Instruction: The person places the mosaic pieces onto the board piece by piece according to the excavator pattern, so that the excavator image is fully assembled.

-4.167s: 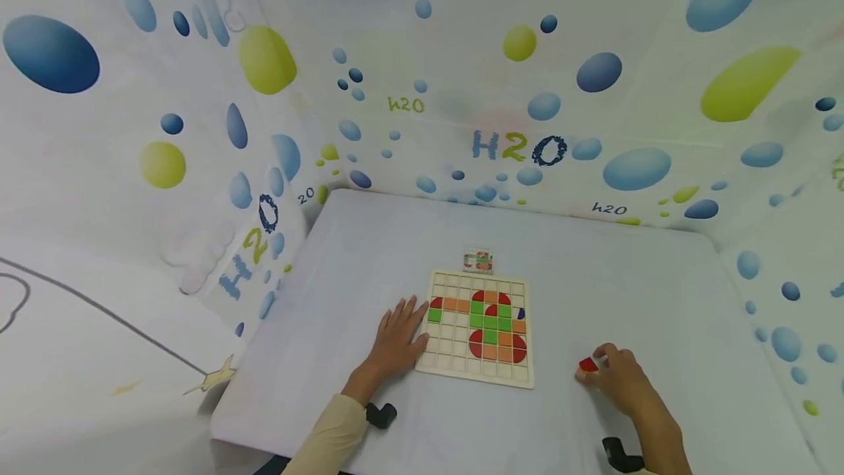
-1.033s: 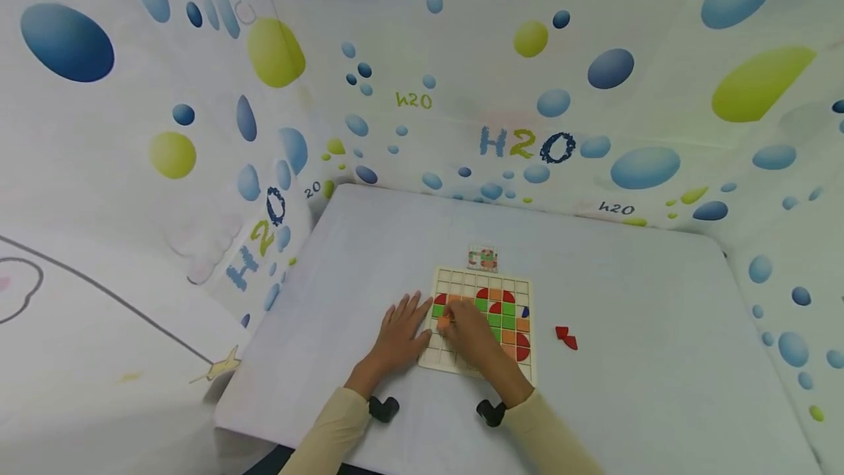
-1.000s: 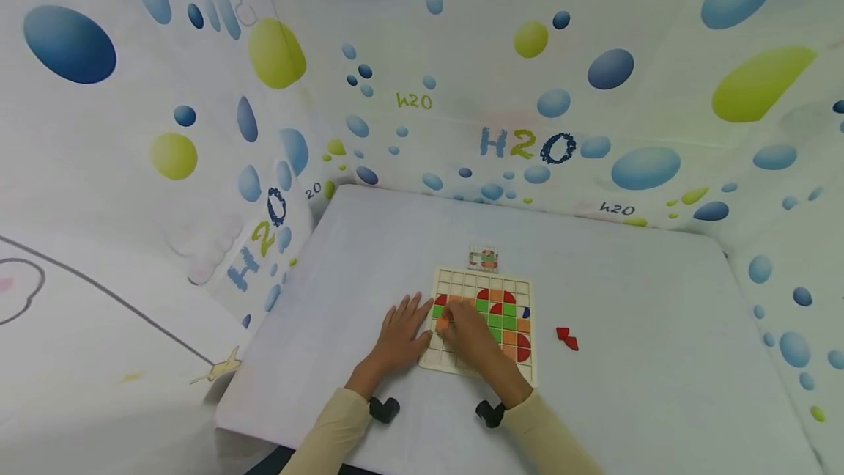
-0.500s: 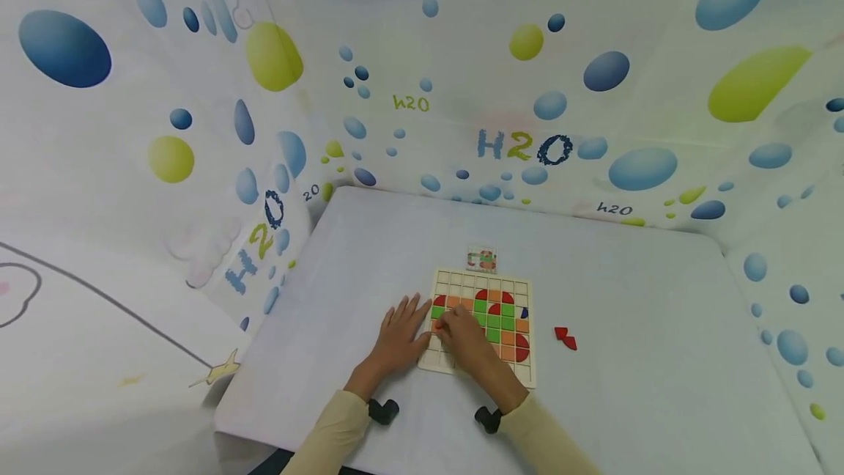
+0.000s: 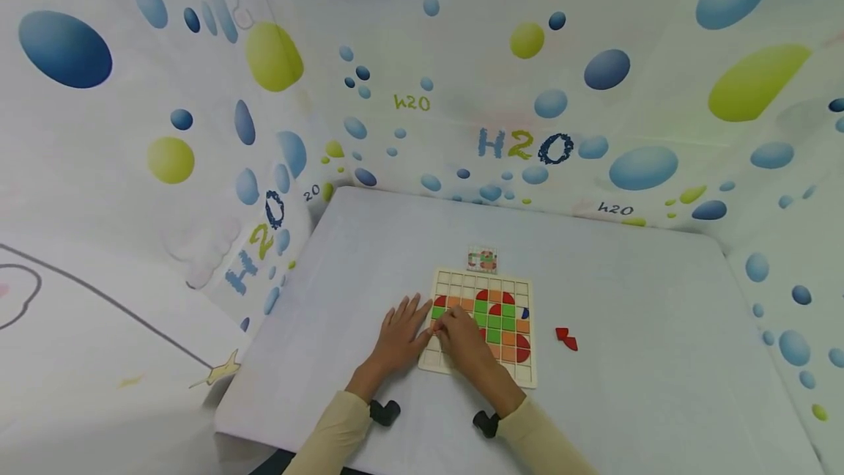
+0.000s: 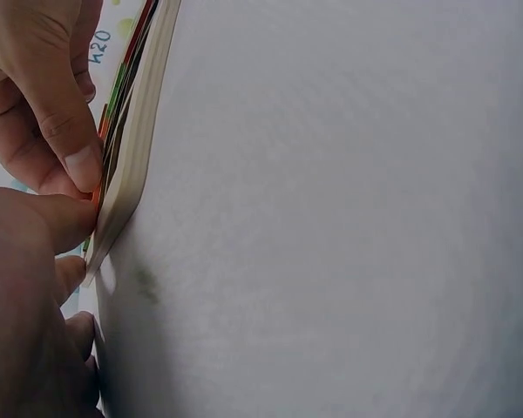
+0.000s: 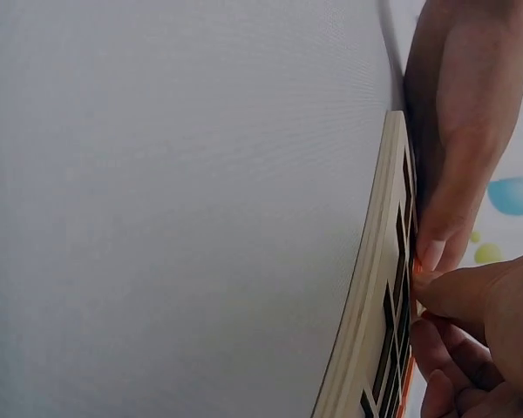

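Note:
A pale square grid board (image 5: 451,281) lies on the table, partly filled with red, orange and green tiles and one small blue piece. My left hand (image 5: 394,339) rests flat along the board's left edge, fingers spread, the thumb near the lower left cells. Over the left of the board, my right hand (image 5: 467,339) pinches an orange tile (image 6: 97,193) with curled fingers, low at the cell below the left green tile (image 5: 438,311). In the right wrist view the thumbs of both hands come close together there. My right hand covers the board's middle left cells.
Two red pieces (image 5: 565,339) lie touching each other on the white table (image 5: 646,314), right of the board. A small pattern card (image 5: 483,259) sits just beyond the board's far edge. Printed curtains (image 5: 448,57) rise behind and at both sides.
My right hand has come from the table's right, where it held a red piece, to the board's left with an orange tile, which has sunk to the grid. My left hand stays put.

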Available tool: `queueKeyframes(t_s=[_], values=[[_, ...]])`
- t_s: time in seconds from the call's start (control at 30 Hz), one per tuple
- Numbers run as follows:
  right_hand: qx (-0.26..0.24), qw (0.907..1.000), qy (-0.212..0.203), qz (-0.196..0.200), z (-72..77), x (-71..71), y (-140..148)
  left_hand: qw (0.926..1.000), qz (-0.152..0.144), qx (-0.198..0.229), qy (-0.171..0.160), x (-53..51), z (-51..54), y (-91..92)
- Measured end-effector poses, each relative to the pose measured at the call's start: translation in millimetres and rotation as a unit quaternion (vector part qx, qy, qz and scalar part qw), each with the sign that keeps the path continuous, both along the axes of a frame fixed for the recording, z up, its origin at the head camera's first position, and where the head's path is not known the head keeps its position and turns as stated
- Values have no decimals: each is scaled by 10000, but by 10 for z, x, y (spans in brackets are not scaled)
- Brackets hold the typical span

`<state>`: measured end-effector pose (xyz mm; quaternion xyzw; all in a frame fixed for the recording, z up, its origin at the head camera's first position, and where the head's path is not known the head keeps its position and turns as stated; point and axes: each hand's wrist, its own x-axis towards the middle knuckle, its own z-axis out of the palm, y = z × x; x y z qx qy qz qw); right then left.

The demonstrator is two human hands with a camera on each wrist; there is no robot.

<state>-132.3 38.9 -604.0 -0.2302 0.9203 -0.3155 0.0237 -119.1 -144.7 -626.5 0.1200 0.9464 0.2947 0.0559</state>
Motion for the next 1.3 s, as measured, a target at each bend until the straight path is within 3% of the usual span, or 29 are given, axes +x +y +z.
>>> queueKeyframes(t_s=[0.43,0.7,0.9,1.3], values=[[232,9992,322,-71,-13,-5,30,9999,98,-25,-25,-14,-37,28],[404,9987,165,-250,-23,-12,20,9998,164,117,6,-15,-48,34],[533,9977,156,-379,1,9,-9,9994,133,203,230,4,-66,17],[654,9971,79,-380,40,20,-8,9998,-20,138,-120,-2,-12,-29]])
